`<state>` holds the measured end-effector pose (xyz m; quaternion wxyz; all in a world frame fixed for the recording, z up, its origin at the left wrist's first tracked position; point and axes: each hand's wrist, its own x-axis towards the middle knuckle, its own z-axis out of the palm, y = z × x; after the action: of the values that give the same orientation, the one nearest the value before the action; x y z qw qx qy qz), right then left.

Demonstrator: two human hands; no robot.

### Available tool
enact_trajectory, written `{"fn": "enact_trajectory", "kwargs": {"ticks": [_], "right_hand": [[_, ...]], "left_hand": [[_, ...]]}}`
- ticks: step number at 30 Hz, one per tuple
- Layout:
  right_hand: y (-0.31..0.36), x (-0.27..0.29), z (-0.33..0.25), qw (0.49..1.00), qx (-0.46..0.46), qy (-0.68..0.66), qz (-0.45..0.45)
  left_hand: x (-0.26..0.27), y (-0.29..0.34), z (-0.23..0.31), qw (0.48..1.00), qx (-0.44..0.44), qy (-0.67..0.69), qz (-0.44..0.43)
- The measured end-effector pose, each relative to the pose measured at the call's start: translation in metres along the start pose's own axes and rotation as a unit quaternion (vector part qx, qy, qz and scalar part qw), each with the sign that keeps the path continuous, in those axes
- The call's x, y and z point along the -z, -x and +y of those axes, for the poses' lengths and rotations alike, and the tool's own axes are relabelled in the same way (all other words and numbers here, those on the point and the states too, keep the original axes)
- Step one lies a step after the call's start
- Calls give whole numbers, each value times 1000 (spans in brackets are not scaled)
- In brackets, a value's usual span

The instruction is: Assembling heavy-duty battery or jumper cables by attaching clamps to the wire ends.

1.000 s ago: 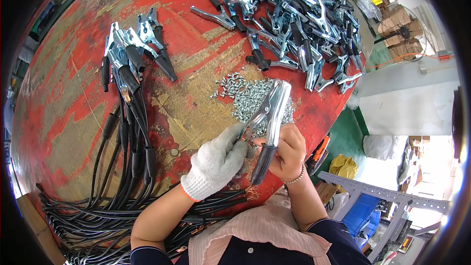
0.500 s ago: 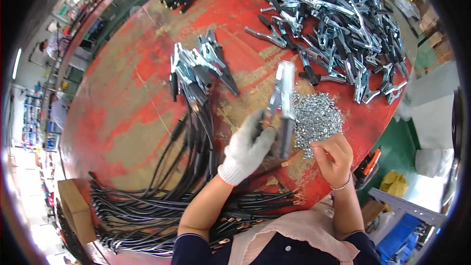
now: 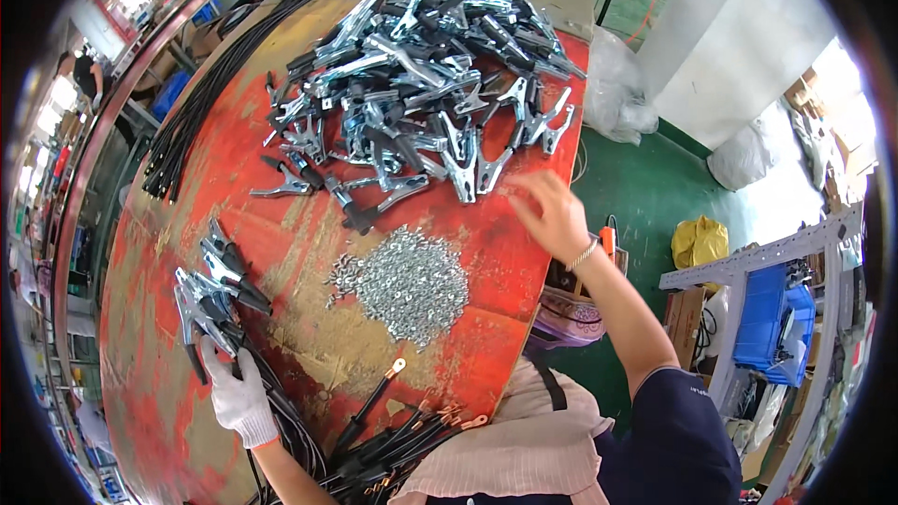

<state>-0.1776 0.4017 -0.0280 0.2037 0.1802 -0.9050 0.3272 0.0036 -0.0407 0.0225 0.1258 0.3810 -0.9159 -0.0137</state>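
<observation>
My left hand (image 3: 241, 395), in a white knit glove, is at the lower left beside a small group of silvery spring clamps (image 3: 217, 281) with black handles. Its finger and thumb are apart, the fingertips at the end of a clamp's handle; I see nothing gripped. Black cables (image 3: 290, 402) run down from these clamps past the glove. My bare right hand (image 3: 554, 217), slightly blurred, hovers by the right table edge with fingers apart and nothing in them. It is nearest the big heap of spring clamps (image 3: 421, 84). A mound of small silvery metal fasteners (image 3: 402, 282) lies between the hands.
Black cables with copper lugs (image 3: 412, 444) lie at the near edge, one cable end (image 3: 374, 402) apart from them. A long cable bundle (image 3: 220, 75) lies at the far left. Past the right edge are a bag (image 3: 569, 318), a yellow sack (image 3: 700, 241) and blue bins (image 3: 772, 323).
The view has swung right. The clamp that my left hand held up is out of it, and that hand is now by the clamp group. My right hand has moved from the fasteners toward the heap.
</observation>
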Motion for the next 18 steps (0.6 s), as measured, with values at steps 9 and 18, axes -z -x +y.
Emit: {"fn": "enact_trajectory", "kwargs": {"ticks": [9, 18], "right_hand": [[-59, 1, 90, 977, 0, 214, 10], [-49, 2, 101, 963, -192, 176, -68]], "left_hand": [[-5, 9, -23, 992, -19, -84, -95], [35, 77, -7, 994, -112, -1, 0]]}}
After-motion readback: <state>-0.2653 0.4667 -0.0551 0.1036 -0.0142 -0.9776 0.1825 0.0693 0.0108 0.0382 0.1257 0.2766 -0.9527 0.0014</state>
